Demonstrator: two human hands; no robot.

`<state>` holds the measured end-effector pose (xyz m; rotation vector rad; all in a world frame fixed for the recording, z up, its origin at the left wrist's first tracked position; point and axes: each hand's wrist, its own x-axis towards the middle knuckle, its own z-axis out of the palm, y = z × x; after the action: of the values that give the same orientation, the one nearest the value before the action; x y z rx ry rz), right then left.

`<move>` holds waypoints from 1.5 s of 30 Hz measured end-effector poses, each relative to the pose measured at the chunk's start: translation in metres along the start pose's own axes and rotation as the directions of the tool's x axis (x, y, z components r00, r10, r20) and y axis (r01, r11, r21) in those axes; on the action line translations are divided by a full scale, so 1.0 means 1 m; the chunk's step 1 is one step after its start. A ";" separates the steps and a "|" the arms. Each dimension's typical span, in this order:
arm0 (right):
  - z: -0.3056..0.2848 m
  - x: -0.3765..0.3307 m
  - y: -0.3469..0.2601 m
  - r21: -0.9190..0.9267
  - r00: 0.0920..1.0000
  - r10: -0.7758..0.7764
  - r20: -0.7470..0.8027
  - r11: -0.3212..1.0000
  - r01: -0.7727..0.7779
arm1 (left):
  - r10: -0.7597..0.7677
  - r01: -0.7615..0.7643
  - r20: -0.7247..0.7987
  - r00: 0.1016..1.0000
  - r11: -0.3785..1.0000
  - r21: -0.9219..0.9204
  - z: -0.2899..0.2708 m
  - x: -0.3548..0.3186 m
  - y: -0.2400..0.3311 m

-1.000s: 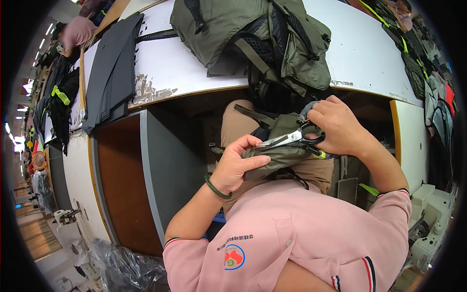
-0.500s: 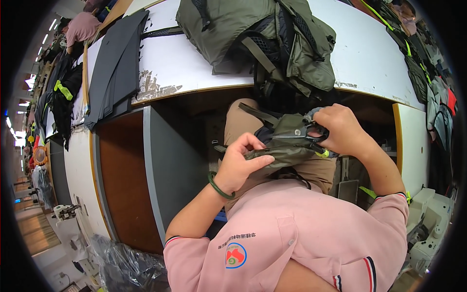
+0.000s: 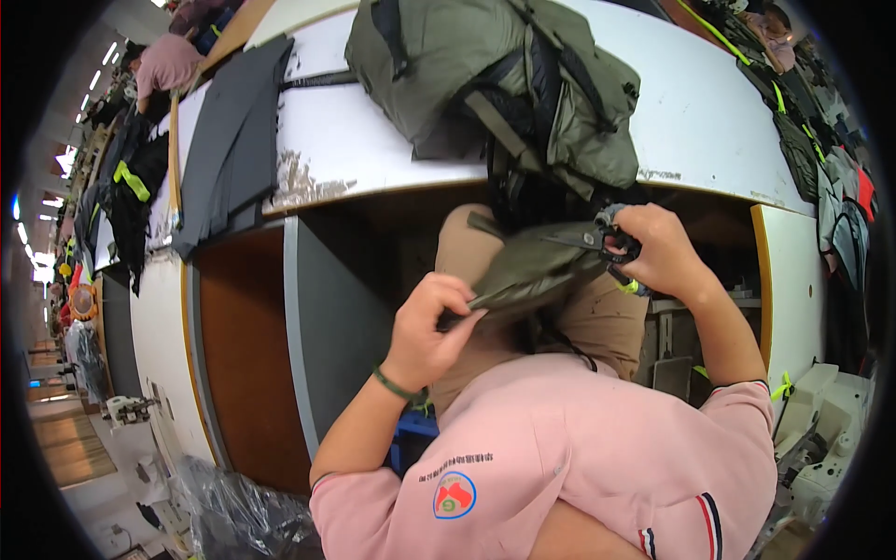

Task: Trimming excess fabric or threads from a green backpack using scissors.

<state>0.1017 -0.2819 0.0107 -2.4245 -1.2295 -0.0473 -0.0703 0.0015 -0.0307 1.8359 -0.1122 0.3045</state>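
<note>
My left hand (image 3: 425, 329) pinches the edge of an olive-green fabric piece (image 3: 532, 273) between thumb and fingers. That fabric lies stretched over my lap, below the table's front edge. In my right hand (image 3: 661, 247) is a pair of dark-handled scissors (image 3: 577, 242). Their blades point left, over the fabric. A bit of yellow-green trim (image 3: 630, 286) shows just under the right hand. An olive backpack (image 3: 420, 103) with black mesh straps rests on the table ahead and hangs over its edge; whether the fabric in my lap belongs to it, I cannot tell.
The white table (image 3: 327, 140) has a worn front edge. Dark grey flat panels (image 3: 229, 140) lie at its left. Beneath are a grey divider (image 3: 331, 336) and a brown board (image 3: 252, 355). A sewing machine (image 3: 821, 439) stands at lower right, clear plastic (image 3: 247, 504) at lower left. Other people work farther off.
My left hand has moved left and down, drawing the fabric out. The scissors blades have come into clear view above it. My right hand has stayed nearly in place.
</note>
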 end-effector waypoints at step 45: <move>0.049 0.083 0.040 0.606 0.788 0.473 -0.395 0.779 -0.163 | -0.262 0.268 0.120 0.957 0.963 -0.033 -0.018 0.045 -0.088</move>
<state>0.1759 -0.2212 -0.0301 -1.8881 -0.4544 -0.2183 -0.0092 0.0475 -0.0960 1.7945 0.0475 0.0072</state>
